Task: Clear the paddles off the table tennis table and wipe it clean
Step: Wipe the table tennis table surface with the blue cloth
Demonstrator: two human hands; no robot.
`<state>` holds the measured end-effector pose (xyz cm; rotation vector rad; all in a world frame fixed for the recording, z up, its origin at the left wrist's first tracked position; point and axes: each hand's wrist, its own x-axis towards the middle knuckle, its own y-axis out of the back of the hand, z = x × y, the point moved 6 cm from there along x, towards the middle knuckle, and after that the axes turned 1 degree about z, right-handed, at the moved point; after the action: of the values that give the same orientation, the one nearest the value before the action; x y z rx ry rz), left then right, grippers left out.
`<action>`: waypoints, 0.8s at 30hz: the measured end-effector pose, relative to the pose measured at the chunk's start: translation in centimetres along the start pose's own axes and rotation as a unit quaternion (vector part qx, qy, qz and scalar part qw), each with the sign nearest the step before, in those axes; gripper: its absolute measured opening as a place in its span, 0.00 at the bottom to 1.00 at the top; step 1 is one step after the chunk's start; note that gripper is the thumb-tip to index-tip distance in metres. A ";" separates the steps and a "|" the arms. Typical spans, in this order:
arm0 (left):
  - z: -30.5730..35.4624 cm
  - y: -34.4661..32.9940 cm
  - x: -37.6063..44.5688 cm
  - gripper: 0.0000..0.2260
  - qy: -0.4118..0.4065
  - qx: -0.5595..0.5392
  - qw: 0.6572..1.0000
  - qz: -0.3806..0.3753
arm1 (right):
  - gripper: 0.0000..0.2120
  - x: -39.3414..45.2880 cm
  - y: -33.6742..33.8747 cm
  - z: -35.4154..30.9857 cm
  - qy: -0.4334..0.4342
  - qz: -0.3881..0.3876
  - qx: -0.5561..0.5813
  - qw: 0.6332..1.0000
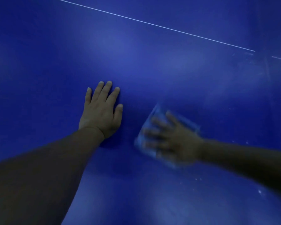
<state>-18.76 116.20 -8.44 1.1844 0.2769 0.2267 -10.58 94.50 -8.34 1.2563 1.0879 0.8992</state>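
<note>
Two hands — left hand [101,111] and right hand [173,138]. One cloth [154,114]. One tabletop [152,62] — one white line [152,24] across it.

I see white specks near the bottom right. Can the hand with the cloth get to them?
Probably yes. The right hand presses the cloth flat on the table, and only bare blue surface lies between it and the specks.
</note>
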 end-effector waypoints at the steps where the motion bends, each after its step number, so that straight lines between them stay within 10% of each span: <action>1: 0.0 0.1 0.1 0.32 0.000 -0.009 1.000 -0.002 | 0.35 0.9 0.3 3.3 -0.063 -0.012 -0.014 0.998; 6: -0.5 1.7 -4.0 0.28 -0.021 -0.095 0.994 0.053 | 0.26 1.0 2.0 12.9 -0.397 0.020 0.085 0.914; 11: -2.2 1.4 -14.3 0.24 -0.002 -0.085 0.994 0.074 | 0.27 -1.5 -0.7 -8.6 -0.070 0.031 0.049 0.996; 15: -4.6 0.6 -21.0 0.25 0.058 -0.049 0.994 0.073 | 0.23 -5.7 -0.9 -14.6 0.169 0.001 0.057 0.984; 18: -5.7 0.4 -23.6 0.25 0.090 -0.017 0.992 0.086 | 0.27 -0.5 0.3 -2.9 -0.072 0.035 0.036 0.996; 21: -5.9 0.1 -24.1 0.26 0.107 -0.007 0.991 0.083 | 0.27 1.6 1.6 9.1 -0.397 0.059 0.079 0.913; 24: -5.9 -0.2 -23.9 0.26 0.107 0.000 0.992 0.070 | 0.27 5.3 2.2 9.2 -0.435 0.049 0.098 0.894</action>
<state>-43.29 113.74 -8.51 1.1822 0.3804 0.4780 -0.19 97.32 -6.97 1.6539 0.3940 0.2119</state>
